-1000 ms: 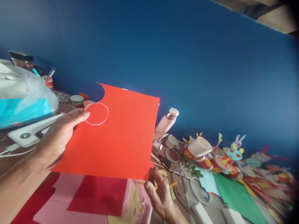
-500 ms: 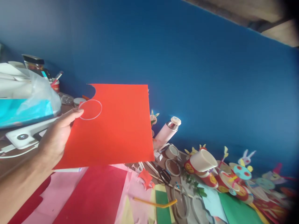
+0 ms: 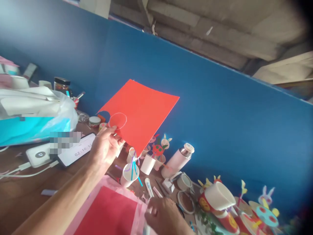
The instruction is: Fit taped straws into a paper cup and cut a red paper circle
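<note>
My left hand (image 3: 106, 147) is closed on the lower left edge of a sheet of red paper (image 3: 144, 111), held up at a tilt above the table. A curved notch is cut from the sheet's left corner, and a pale circle outline is drawn beside the thumb. My right hand (image 3: 166, 215) is low in the view with curled fingers, over the pink and red papers. A blurred pale object shows under its fingers, too unclear to name. Just past that hand, part of a dark loop (image 3: 180, 210) peeks out. A darker red sheet (image 3: 106, 212) lies on the table below.
Paper cups with straws (image 3: 130, 174) and a pink thermos (image 3: 177, 160) stand toward the blue wall (image 3: 207, 107). Decorated cups (image 3: 218, 199) crowd the right. A phone (image 3: 77, 150) with a timer, a white power bank (image 3: 39, 155) and a plastic bag (image 3: 66, 107) occupy the left.
The red sheet has turned and tilted, and my left hand has moved right with it. My right hand has come into view at the bottom. The camera view has tilted up.
</note>
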A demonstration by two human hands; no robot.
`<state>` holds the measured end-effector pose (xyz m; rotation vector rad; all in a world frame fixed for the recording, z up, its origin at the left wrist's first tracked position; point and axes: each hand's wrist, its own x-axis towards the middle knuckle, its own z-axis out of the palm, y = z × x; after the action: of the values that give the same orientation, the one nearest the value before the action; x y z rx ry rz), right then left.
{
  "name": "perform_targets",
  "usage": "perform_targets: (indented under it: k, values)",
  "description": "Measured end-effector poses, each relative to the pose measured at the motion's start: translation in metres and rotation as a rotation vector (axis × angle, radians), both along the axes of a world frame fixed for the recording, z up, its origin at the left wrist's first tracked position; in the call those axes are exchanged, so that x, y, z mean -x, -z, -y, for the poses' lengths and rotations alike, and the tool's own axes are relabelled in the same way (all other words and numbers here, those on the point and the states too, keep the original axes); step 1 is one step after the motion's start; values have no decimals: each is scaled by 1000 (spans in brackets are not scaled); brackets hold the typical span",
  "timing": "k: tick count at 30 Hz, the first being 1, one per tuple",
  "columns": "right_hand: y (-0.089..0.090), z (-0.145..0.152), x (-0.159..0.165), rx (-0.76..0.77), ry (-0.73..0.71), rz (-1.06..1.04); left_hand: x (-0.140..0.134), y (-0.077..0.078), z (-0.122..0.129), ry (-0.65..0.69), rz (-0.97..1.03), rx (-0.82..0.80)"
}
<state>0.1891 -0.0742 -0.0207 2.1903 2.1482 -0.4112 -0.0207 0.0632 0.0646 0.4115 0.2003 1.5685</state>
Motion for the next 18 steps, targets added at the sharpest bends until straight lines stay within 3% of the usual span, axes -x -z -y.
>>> perform_targets:
  k: [3, 7, 14, 18]
  values:
    - [-4, -37, -12, -100, 72, -4, 4, -3, -2, -29, -5, -23]
    - [3, -61, -29, -86, 121, -15, 2, -6, -6, -41, -38, -15]
    - [28, -74, -19, -112, 156, -48, -12, 2, -5, -34, -130, -68]
    - [25, -64, -47, -129, 212, -17, -16, 9, -4, -28, -157, -67]
